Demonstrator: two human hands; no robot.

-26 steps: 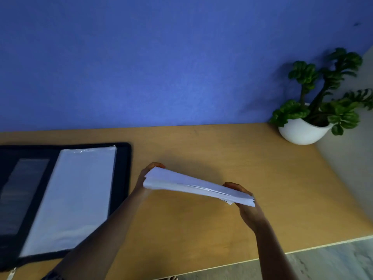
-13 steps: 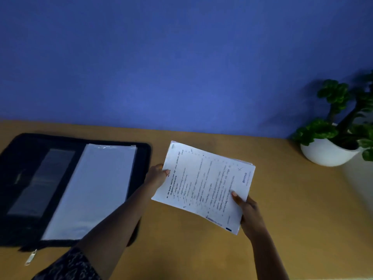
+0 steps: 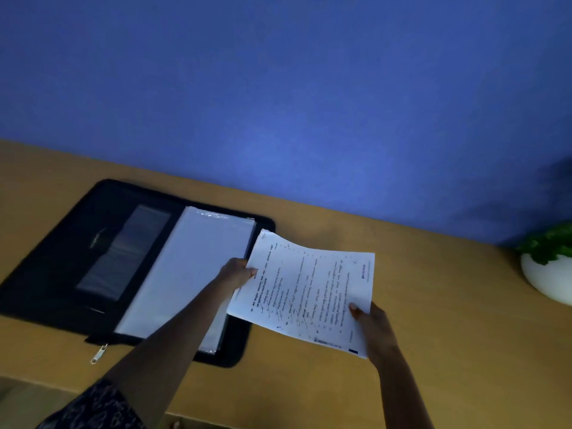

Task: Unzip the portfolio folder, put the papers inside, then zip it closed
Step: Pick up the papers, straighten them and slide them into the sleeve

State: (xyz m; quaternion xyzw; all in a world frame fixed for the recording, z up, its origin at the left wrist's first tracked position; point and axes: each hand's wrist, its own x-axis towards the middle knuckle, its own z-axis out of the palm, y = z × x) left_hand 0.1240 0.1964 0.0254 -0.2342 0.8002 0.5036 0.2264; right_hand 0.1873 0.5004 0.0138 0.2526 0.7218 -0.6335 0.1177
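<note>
A black portfolio folder (image 3: 55, 261) lies unzipped and spread flat on the wooden table (image 3: 433, 305), with clear plastic sleeves (image 3: 185, 267) on its right half and a dark pocket on its left. Its metal zipper pull (image 3: 99, 353) hangs at the near edge. I hold a stack of printed papers (image 3: 309, 292) in the air, face up, just right of the folder's right edge. My left hand (image 3: 236, 272) pinches the stack's left edge, thumb on top. My right hand (image 3: 376, 328) grips its near right corner.
A white pot (image 3: 548, 280) with a green plant (image 3: 549, 246) stands at the far right of the table, partly cut off. A blue wall rises behind the table. The table's near edge runs along the bottom of the view.
The papers have tilted from edge-on to face up and moved left toward the folder, still held by both hands. The view has swung left, pushing the plant to the edge.
</note>
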